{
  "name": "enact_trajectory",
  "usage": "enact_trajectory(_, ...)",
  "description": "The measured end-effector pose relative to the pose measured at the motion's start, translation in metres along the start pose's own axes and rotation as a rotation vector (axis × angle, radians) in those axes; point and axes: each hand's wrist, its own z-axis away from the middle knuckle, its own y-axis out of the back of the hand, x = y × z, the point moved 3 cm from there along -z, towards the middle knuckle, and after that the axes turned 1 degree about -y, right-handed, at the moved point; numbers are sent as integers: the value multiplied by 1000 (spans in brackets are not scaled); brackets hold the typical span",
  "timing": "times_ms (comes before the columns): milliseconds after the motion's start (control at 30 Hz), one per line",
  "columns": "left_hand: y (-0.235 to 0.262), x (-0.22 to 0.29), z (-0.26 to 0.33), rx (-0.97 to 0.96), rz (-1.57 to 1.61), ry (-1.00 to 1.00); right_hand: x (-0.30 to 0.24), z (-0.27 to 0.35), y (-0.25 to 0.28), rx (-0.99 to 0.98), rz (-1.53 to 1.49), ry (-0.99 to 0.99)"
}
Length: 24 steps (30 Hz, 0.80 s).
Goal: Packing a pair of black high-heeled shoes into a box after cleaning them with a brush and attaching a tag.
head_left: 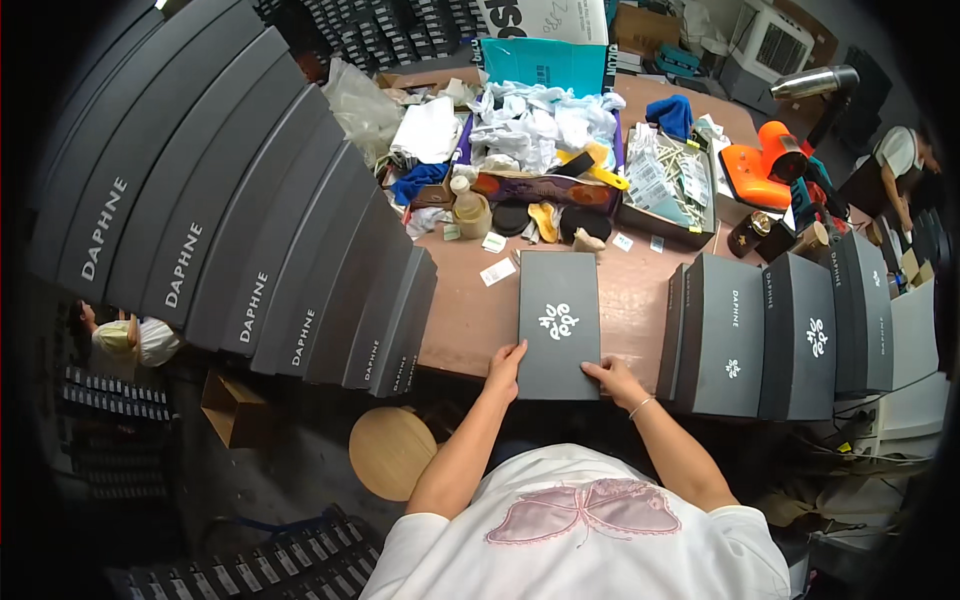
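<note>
A dark grey shoebox [560, 300] with a white printed mark on its closed lid lies in front of me at the table's near edge. My left hand [507, 370] grips its near left side, fingers curled along the edge. At the near right corner my right hand [617, 382] holds the same box, thumb on the lid and the other fingers hidden below. A bracelet circles my right wrist. Beyond the box sit a bottle [470, 207] of pale liquid, small paper labels [497, 271] and a yellow-and-black brush [597, 170].
Tall stacks of dark shoeboxes [220, 200] rise on the left; more shoeboxes [718, 335] stand at the right. Behind are a carton of crumpled white paper [545, 125], a tray of packets [668, 180] and an orange device [757, 172]. A round stool [392, 453] stands below the table.
</note>
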Motion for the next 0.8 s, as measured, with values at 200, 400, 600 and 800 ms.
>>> enact_trajectory(200,1,77,41,-24,-18,-90,-95,60,-4,-289,-513,133)
enact_trajectory(400,57,173,40,-140,-308,-326,-120,77,-134,-256,229,661)
enact_trajectory(600,51,161,35,85,-1602,-979,-98,28,-64,578,1145,609)
enact_trajectory(800,-5,126,28,-321,-1347,-843,-8,1,-3,640,-155,373)
